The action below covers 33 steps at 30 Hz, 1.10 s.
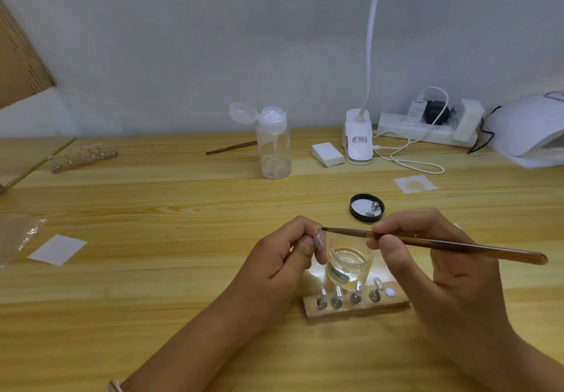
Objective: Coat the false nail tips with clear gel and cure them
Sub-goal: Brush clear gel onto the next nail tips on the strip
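Evidently, the left hand [283,257] pinches a false nail tip [319,239] above the gel jar [349,265], steadying it, while right hand [427,254] fingers pinch the brush [427,241], bristles touching its edge.

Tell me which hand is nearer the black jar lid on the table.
Right. The right hand, holding the brush, lies just on the near side of the black jar lid; the left hand, pinching a nail tip, is farther off, toward the near left.
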Tool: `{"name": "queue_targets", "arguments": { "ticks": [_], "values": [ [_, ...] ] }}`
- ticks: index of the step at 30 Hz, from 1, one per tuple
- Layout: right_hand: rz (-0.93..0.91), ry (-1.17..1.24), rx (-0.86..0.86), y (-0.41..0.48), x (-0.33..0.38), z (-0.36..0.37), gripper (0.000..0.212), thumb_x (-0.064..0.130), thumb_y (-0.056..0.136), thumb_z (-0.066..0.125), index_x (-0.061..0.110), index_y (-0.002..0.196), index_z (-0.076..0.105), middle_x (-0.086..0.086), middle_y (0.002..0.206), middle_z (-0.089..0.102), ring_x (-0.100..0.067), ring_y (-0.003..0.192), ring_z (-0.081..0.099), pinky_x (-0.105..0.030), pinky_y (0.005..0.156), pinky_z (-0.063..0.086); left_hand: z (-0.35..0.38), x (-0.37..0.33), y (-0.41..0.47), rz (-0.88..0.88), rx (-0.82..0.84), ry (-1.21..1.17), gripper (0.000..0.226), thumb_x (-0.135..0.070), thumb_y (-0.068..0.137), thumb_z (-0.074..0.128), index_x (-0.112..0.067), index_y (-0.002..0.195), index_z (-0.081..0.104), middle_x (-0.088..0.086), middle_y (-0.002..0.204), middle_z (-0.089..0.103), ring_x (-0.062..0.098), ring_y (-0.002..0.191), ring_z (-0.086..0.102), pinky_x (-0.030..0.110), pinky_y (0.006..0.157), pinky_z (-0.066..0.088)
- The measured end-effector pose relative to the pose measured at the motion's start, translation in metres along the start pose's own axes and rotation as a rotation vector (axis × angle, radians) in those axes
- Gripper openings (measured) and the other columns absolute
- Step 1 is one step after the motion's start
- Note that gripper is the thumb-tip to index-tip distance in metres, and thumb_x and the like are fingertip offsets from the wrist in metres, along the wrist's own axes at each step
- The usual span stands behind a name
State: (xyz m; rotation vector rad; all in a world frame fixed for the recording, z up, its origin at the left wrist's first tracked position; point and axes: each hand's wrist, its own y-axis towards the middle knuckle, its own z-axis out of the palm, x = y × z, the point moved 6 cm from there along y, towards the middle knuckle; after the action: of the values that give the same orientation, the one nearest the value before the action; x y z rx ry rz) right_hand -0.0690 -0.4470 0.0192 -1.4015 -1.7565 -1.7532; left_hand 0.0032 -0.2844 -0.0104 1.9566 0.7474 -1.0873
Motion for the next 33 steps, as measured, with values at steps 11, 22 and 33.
{"name": "queue_targets", "arguments": {
  "ticks": [11,22,33],
  "values": [
    [-0.036,-0.005,-0.002,-0.0004,0.0024,-0.0024,0.01,0.028,0.082,0.06,0.021,0.083,0.067,0.001,0.08,0.067,-0.021,0.079,0.067,-0.026,0.074,0.05,-0.0001,-0.0013,-0.0003,-0.006,-0.009,0.015,0.02,-0.015,0.098,0.041,-0.018,0.089,0.059,-0.015,0.079,0.062,0.031,0.07,0.048,0.039,0.065,0.041],
    [-0.048,-0.007,0.025,-0.001,0.0012,-0.0027,0.013,0.027,0.083,0.059,0.016,0.08,0.066,0.003,0.078,0.064,-0.022,0.076,0.064,-0.034,0.071,0.048,0.0003,0.0007,-0.0005,-0.008,-0.003,0.026,0.024,-0.017,0.098,0.042,-0.03,0.087,0.059,-0.015,0.078,0.061,0.011,0.069,0.051,0.038,0.068,0.042],
    [-0.091,-0.059,0.041,-0.0011,0.005,0.0001,0.011,0.026,0.084,0.058,0.019,0.081,0.066,0.003,0.081,0.064,-0.019,0.08,0.063,-0.03,0.074,0.047,0.0,0.0016,-0.0017,-0.031,0.004,0.052,0.023,-0.02,0.097,0.042,-0.031,0.087,0.06,-0.015,0.074,0.058,0.009,0.069,0.049,0.032,0.063,0.037]
  ]
}}
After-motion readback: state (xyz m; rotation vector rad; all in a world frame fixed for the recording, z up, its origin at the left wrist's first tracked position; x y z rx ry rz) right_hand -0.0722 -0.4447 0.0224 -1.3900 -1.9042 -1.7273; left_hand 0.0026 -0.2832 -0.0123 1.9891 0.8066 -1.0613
